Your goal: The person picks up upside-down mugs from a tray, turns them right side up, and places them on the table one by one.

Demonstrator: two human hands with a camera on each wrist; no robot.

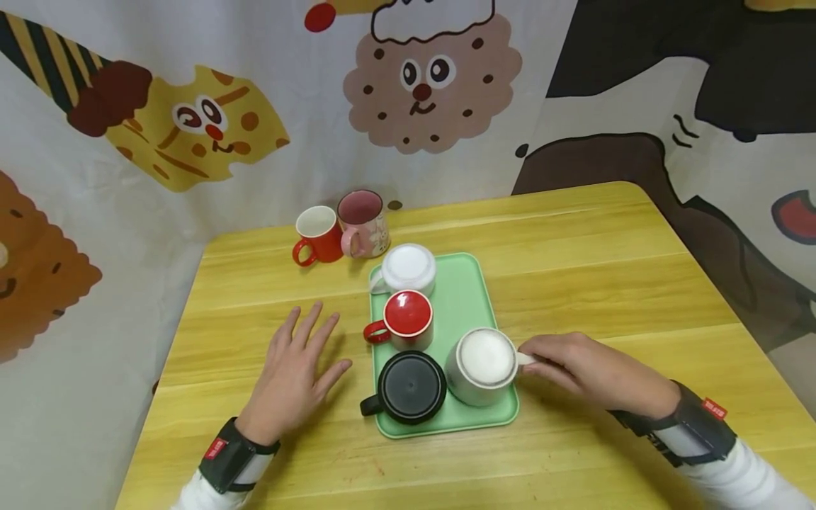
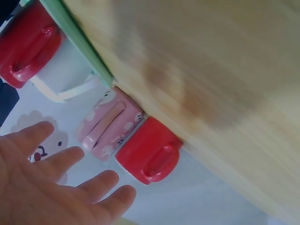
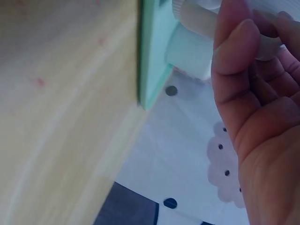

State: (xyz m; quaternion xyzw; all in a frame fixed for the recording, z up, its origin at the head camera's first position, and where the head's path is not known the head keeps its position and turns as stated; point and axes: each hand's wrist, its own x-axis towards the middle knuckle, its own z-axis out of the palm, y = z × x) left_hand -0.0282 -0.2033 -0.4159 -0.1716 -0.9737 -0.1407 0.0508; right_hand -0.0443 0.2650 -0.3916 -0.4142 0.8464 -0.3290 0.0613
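Observation:
My right hand [image 1: 576, 368] pinches the handle of a white mug [image 1: 486, 361], which is upside down at the near right of a green tray [image 1: 462, 283]. In the right wrist view, the thumb and curled fingers close round that pale handle [image 3: 199, 19]. Left of this mug is a black mug [image 1: 411, 388], bottom up. Behind it are an upturned mug with a red base [image 1: 408, 314] and another white mug [image 1: 409, 268]. My left hand [image 1: 290, 375] is left of the tray with fingers spread, holding nothing.
At the back left of the wooden table [image 1: 605, 269], a red mug [image 1: 321, 234] and a pink mug [image 1: 365, 225] stand upright side by side, beyond the tray. A patterned curtain [image 1: 274, 42] hangs behind the table.

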